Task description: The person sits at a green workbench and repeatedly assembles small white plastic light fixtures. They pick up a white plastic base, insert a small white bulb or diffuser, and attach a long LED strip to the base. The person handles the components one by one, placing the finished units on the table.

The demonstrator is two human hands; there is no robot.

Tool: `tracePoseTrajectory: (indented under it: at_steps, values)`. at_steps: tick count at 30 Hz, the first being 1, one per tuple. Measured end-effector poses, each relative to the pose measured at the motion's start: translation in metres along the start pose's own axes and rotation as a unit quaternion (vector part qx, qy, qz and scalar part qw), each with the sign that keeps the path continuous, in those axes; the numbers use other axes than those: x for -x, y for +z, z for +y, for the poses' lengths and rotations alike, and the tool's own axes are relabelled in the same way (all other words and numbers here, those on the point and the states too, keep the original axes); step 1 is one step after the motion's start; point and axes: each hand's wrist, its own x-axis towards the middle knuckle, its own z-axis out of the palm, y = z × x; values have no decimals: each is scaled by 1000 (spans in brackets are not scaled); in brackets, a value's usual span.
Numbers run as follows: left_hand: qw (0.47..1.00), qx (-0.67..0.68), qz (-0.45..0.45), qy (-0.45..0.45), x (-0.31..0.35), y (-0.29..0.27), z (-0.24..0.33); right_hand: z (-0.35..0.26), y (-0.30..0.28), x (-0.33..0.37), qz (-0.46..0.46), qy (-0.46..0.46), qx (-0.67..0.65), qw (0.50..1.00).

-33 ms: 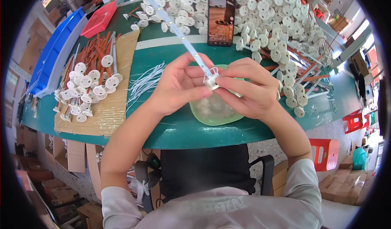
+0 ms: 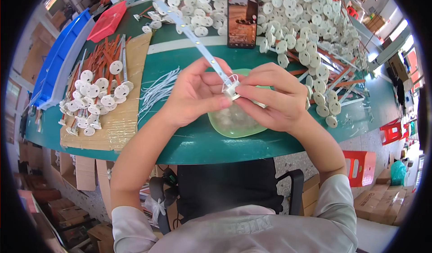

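Between the left hand [image 2: 193, 93] and the right hand [image 2: 276, 95], a white fitting [image 2: 231, 92] ends a pale strip [image 2: 198, 42] that slants away up-left. Left thumb and fingers pinch the fitting; right fingertips grip its right side. Beneath sits a green bowl [image 2: 234, 133]; white wires [image 2: 158, 93] lie left.

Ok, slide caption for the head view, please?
A bare left hand and right hand hold the small white end piece of a long pale LED strip above a light-green plastic bowl.
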Motion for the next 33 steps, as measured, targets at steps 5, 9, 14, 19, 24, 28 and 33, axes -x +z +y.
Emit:
tracePoseTrajectory:
  at_steps: [5, 9, 14, 19, 24, 28, 33]
  values:
    - [1000, 24, 0, -20, 5, 9, -3, -5, 2, 16, 30, 23, -44, 998]
    - [999, 35, 0, -12, 6, 13, -3, -8, -1, 12, 37, 30, -44, 998]
    - [999, 11, 4, -32, 4, 7, -1, -7, -4, 10, 20, 74, -47, 996]
    - [999, 23, 14, -27, 7, 4, -5, 0, 4, 18, 17, 81, -73, 994]
    - [997, 70, 23, 13, 8, 12, -17, -4, 5, 18, 28, 127, -74, 989]
    - [995, 83, 56, -13, 20, 19, -18, -8, 4, 17, 16, 161, -118, 980]
    - [991, 127, 39, -20, 25, 16, -17, -8, 4, 19, 3, 188, -176, 966]
